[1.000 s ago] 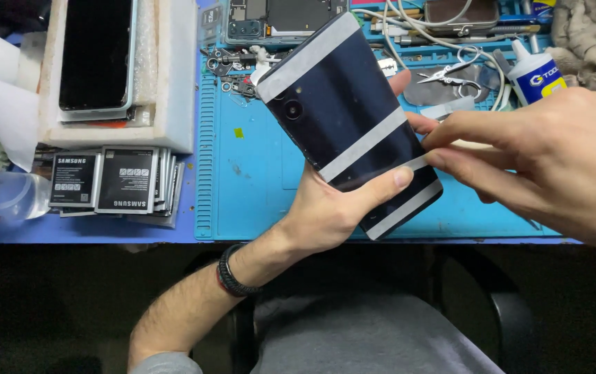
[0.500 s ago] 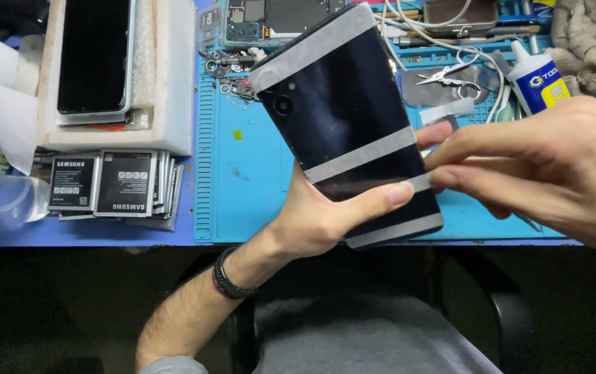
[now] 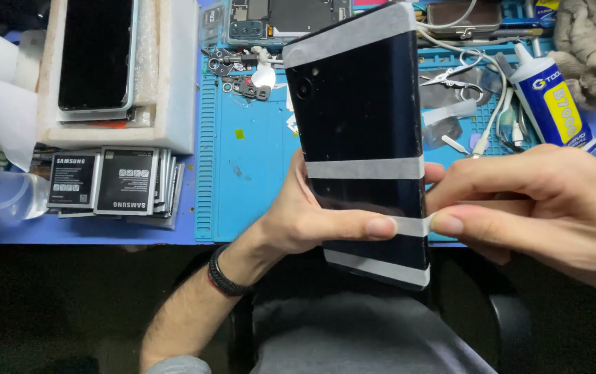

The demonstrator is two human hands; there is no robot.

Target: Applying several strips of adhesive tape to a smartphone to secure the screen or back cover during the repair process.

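A dark phone (image 3: 360, 149) fills the centre of the frame, held upright and slightly tilted above the blue worktop mat (image 3: 249, 173), its glossy back panel facing the camera. The left hand (image 3: 312, 218) cradles its left edge from behind, the thumb pressed flat across the lower panel; this grip is closed on the phone. The right hand (image 3: 540, 211), at the right of the frame, pinches the free end of a pale tape strip (image 3: 409, 225) between thumb and forefinger just beside the phone's right edge. Three more tape bands cross the panel: one at the top, one at mid-height, one along the bottom.

The phone appears light, stiff and thin, with a smooth back likely to slip and to crack under bending; holding it by the long edges, as here, seems soundest. The tape is soft and limp, best taken by its end.

At upper left a second phone (image 3: 95, 55) lies on a white foam block (image 3: 166, 76), with stacked batteries (image 3: 114, 181) below it. An adhesive bottle (image 3: 551, 97) lies at upper right.
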